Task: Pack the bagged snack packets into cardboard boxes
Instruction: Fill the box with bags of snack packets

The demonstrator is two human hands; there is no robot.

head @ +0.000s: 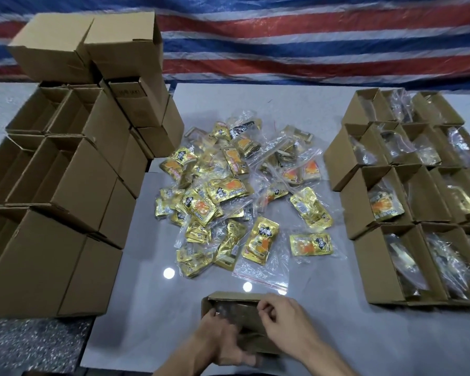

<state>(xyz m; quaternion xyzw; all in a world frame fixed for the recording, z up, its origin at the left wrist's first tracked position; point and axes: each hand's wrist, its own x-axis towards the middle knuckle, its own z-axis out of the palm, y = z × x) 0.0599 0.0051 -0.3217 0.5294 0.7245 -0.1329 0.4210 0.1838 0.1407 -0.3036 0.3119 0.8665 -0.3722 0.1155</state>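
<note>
Grey desk (323, 335): left grip (217, 332) clasps the box (236, 297), right grip (280, 318) pinches its rim, bagged snacks (242, 191) piled just beyond, nearer the right.

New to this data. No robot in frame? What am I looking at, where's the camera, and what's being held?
There is no robot here: a person works with bare hands. The single picture comes from a wide-angle camera worn on the head. It looks forward and down, so the arms enter from the bottom edge.

On the pale table lies a heap of bagged snack packets, gold pouches in clear zip bags. Empty boxes are stacked on the left. Filled boxes with bags inside stand in rows on the right. A striped tarp hangs behind.

At the near edge the left hand grips an open cardboard box. The right hand has its fingers curled at the box's opening. It is too blurred to tell whether that hand pinches anything.
</note>
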